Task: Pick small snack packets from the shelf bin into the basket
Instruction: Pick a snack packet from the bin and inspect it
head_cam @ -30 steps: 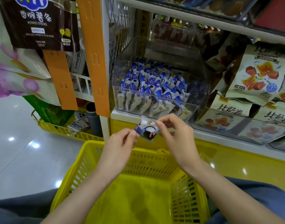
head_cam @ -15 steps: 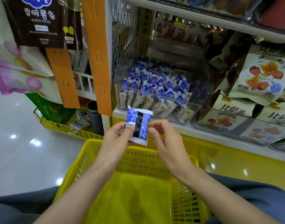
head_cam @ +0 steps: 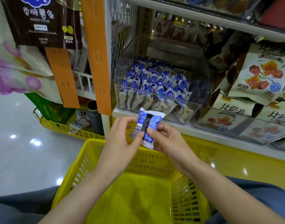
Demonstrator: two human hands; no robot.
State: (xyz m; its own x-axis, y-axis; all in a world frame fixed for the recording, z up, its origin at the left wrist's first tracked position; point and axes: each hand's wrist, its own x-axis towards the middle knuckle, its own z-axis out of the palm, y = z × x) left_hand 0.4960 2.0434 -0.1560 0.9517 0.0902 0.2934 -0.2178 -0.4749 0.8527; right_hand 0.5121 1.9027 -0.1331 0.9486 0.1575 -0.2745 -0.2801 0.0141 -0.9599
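A small blue-and-white snack packet [head_cam: 147,125] stands upright between both hands, its printed back with a barcode facing me. My left hand [head_cam: 120,143] pinches its left edge with thumb and fingers. My right hand [head_cam: 168,141] pinches its right lower part. The packet is above the far rim of the yellow basket [head_cam: 83,160], whose bottom shows nothing in it. Just behind, on the shelf, a clear plastic bin [head_cam: 201,75] holds several more of the same packets [head_cam: 154,84].
Larger pale snack bags [head_cam: 264,73] fill the shelf to the right of the bin. An orange upright strip [head_cam: 98,54] and hanging bags [head_cam: 41,21] are on the left. A second yellow basket [head_cam: 60,126] with goods sits on the glossy floor at the left.
The packet has gone from lying crumpled between my fingertips to being held upright, back side toward me. Both hands have stayed together above the basket's far rim.
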